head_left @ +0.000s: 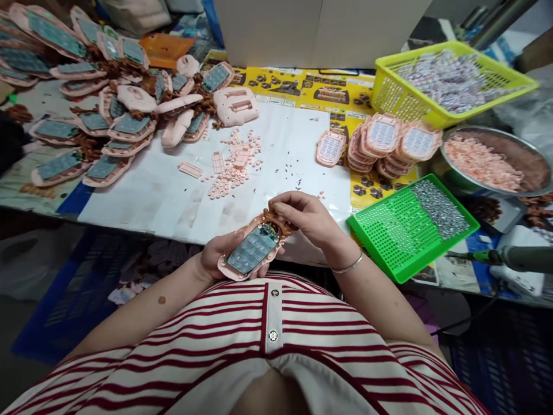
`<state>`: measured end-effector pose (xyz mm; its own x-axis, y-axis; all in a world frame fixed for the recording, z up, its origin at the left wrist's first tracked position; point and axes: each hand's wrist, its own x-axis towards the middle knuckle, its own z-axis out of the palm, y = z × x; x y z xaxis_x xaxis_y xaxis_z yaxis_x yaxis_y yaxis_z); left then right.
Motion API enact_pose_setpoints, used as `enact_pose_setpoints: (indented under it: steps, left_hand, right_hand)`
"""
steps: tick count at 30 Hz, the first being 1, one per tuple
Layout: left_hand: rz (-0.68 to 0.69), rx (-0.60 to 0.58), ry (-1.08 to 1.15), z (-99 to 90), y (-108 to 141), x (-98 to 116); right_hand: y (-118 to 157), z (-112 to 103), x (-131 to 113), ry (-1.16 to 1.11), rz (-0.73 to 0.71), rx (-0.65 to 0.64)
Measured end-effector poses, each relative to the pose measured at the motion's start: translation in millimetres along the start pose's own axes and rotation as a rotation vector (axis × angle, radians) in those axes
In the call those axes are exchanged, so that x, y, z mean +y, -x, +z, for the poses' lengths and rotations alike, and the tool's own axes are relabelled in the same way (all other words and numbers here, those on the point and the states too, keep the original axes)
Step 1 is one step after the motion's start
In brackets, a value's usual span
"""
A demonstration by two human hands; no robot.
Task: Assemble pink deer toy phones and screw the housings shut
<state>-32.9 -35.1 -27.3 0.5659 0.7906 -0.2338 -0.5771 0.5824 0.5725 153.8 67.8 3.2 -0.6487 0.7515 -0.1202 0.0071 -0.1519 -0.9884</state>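
Note:
My left hand (220, 249) is closed around a pink toy phone half-shell (228, 273), tilted in front of my shirt. A grey-blue rubber keypad sheet (254, 249) covers its inside, and a bit of green circuit board shows at the upper end. Around that end runs a brown curved part (273, 218). My right hand (305, 216) pinches the brown part between thumb and fingers; the fingertips partly hide it. On the white table surface beyond lie loose small pink pieces (233, 176), nearest to both hands.
Similar filled shells (129, 127) are heaped at the left. Stacked pink covers (382, 135) stand at right, by a yellow basket (382, 86), a metal bowl (527, 141) of pink pieces and a green tray (389, 248) of screws. A power screwdriver (510, 257) lies at the right edge.

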Motion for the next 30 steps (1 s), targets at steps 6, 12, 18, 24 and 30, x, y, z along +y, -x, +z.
enact_pose_setpoints:
  steps: [6, 12, 18, 24, 30]
  left_hand:
    - [0.112, 0.004, -0.006, 1.4, -13, 2]
    - [0.162, 0.058, 0.04, -4.5, -16, 7]
    - [0.203, 0.133, 0.105, -10.3, -15, 12]
    - [0.342, 0.169, 0.064, 0.9, -17, 27]
    - [0.448, 0.286, 0.04, 3.6, -12, 30]
  right_hand:
    - [-16, -62, -39, 0.936, -0.182, 0.466]
    - [-22, -133, -63, 1.613, 0.099, 0.796]
    - [-12, -144, -62, 1.747, 0.086, 0.758]
    - [9, -66, -35, 1.95, -0.424, 0.572]
    - [39, 14, 0, 1.88, -0.767, 0.092]
